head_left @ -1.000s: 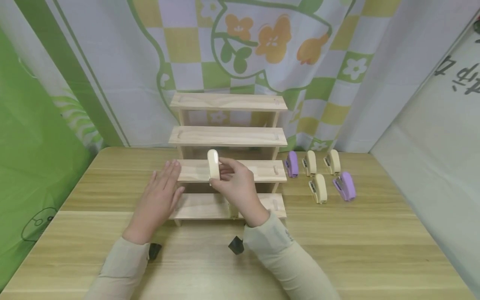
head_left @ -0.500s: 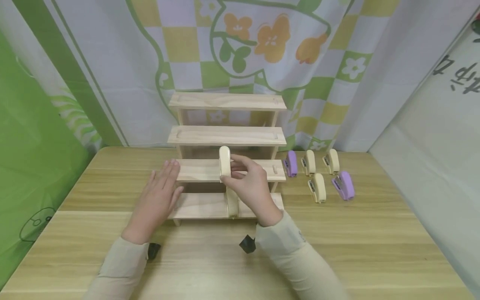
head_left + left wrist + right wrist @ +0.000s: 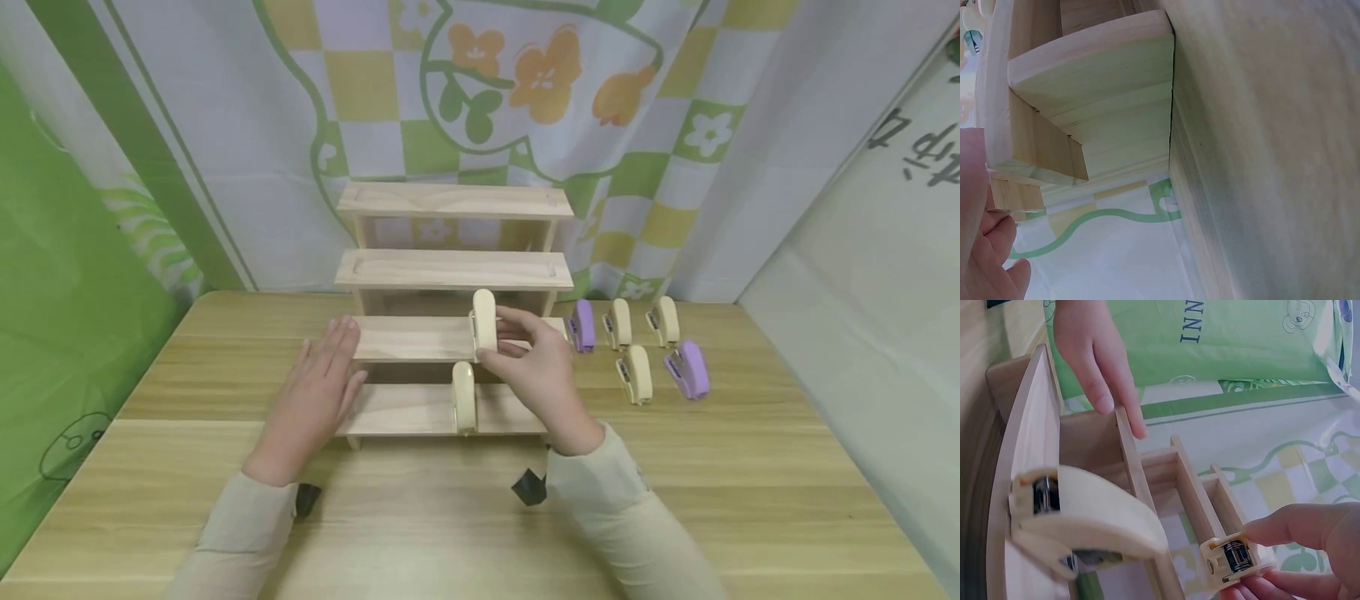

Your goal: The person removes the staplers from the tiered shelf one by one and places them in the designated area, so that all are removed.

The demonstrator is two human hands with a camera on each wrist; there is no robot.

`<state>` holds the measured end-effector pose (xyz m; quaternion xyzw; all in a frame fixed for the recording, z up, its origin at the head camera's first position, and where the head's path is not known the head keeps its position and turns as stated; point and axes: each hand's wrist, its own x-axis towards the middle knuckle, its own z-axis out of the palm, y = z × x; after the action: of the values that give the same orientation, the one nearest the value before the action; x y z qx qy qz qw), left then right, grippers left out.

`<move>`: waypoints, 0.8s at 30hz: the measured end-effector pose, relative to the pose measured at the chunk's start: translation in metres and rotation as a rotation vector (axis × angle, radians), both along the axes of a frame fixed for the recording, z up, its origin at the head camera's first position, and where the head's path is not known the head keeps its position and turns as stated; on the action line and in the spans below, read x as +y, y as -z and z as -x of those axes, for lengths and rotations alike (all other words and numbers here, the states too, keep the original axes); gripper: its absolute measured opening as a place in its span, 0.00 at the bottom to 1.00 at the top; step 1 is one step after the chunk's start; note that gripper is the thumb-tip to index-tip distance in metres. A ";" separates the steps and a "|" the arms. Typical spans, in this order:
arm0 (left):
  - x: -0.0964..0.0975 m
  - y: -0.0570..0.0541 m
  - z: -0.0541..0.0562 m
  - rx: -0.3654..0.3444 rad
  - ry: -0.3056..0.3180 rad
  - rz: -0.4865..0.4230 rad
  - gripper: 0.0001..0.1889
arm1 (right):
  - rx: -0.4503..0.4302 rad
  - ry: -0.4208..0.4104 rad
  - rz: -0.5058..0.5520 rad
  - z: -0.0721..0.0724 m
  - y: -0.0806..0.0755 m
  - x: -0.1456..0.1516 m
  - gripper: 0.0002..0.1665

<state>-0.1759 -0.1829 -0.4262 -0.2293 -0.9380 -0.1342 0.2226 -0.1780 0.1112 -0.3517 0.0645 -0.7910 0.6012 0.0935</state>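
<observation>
My right hand (image 3: 536, 367) pinches a cream stapler (image 3: 484, 322) between thumb and fingers, at the second step from the bottom of a wooden tiered rack (image 3: 405, 337). Whether that stapler touches the step is hard to tell. On the bottom step stands another cream stapler (image 3: 464, 398), seen large in the right wrist view. My left hand (image 3: 318, 392) lies with straight fingers against the left end of the second step. In the left wrist view, only part of the left hand (image 3: 985, 250) shows beside the rack's end.
Right of the rack, on the wooden table (image 3: 712, 475), stand two purple staplers, one near the rack (image 3: 582, 326) and one farther right (image 3: 687, 370), with three cream staplers (image 3: 636, 375) among them. A patterned curtain (image 3: 480, 100) hangs behind. Small dark pieces (image 3: 529, 487) show by both wrists.
My right hand has moved the held stapler rightward along the second step. The bottom-step stapler, mostly hidden before, is now in full view. My left hand stays in place.
</observation>
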 end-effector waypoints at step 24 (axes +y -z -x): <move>-0.001 0.001 0.002 -0.027 -0.009 0.008 0.36 | 0.014 0.083 -0.045 -0.017 -0.003 0.078 0.31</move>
<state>-0.1779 -0.1840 -0.4273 -0.2240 -0.9425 -0.1326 0.2098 -0.1608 0.1896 -0.3487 0.0378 -0.8057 0.5784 0.1222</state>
